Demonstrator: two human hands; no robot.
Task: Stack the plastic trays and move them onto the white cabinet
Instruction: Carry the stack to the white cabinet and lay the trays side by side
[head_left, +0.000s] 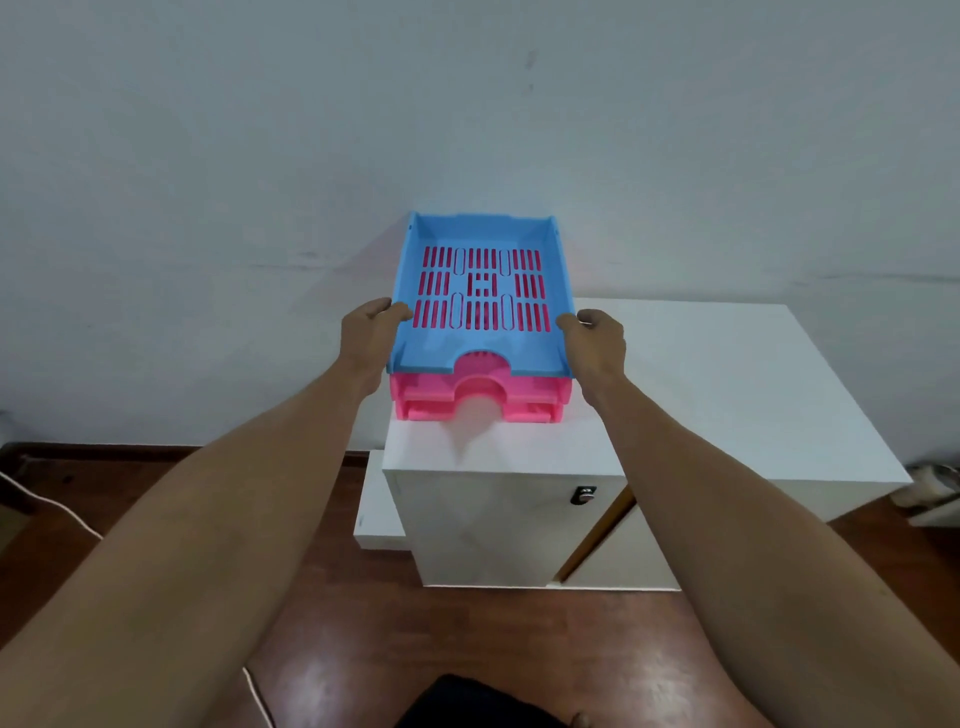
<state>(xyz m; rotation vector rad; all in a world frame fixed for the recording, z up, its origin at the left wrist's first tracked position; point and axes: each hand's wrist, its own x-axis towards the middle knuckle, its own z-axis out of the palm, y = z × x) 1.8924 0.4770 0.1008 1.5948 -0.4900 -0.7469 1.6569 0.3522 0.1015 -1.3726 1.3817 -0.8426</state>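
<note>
A person's two bare hands gripped a stack of plastic trays at the near end of a white cabinet, seen from a head-worn camera looking down along both outstretched forearms. The left hand curled around the left wall of the blue tray, its thumb lying over the rim and the remaining fingers wrapped down the outside, out of sight. The right hand held the opposite wall the same way, thumb on the rim near the tray's right front corner, fingers closed against the outer side. The blue tray sat on top of the pink trays, whose colour showed through the slots in its floor and through the half-round cut-out at its near edge; two pink layers appeared at the front. The bottom of the stack met the cabinet top just inside its near edge, though whether its full weight rested there could not be told. A small lock was set in the cabinet's front face, and a larger white unit stood just to its right against the pale wall. Dark wooden flooring lay nearer the camera, with a white cable trailing at the far left. No brand, label or writing could be read on the trays or cabinet.
</note>
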